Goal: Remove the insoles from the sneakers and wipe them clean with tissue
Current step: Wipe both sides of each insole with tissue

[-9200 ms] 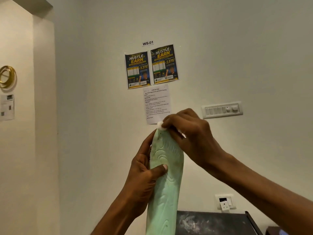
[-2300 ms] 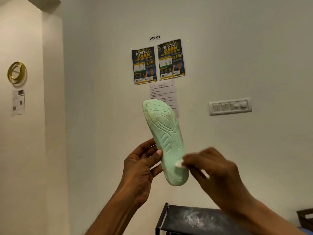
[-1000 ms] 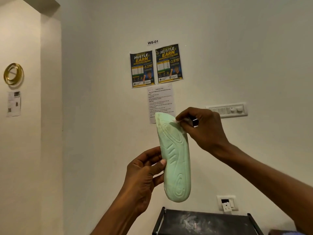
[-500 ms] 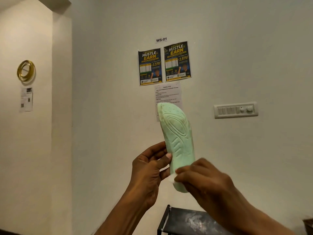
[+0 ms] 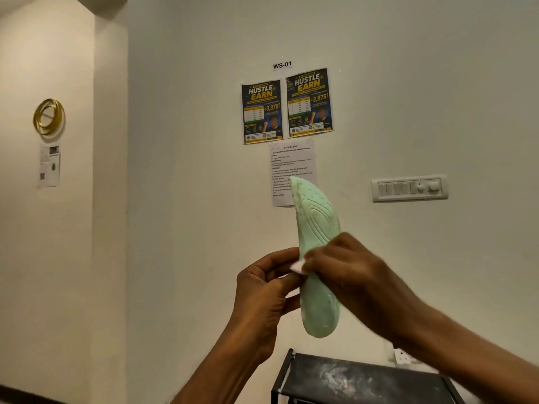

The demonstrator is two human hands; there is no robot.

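the left hand point(image 5: 264, 290) grips the pale green insole point(image 5: 316, 258) at its left edge, holding it upright before the wall. the right hand point(image 5: 347, 272) pinches a white tissue point(image 5: 297, 266) against the insole's middle, above a dark rack point(image 5: 364, 380).

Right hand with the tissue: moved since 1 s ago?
Yes. The right hand has dropped: it was level with the wall switch panel, at the insole tip; now it sits well below the panel, mid-insole.
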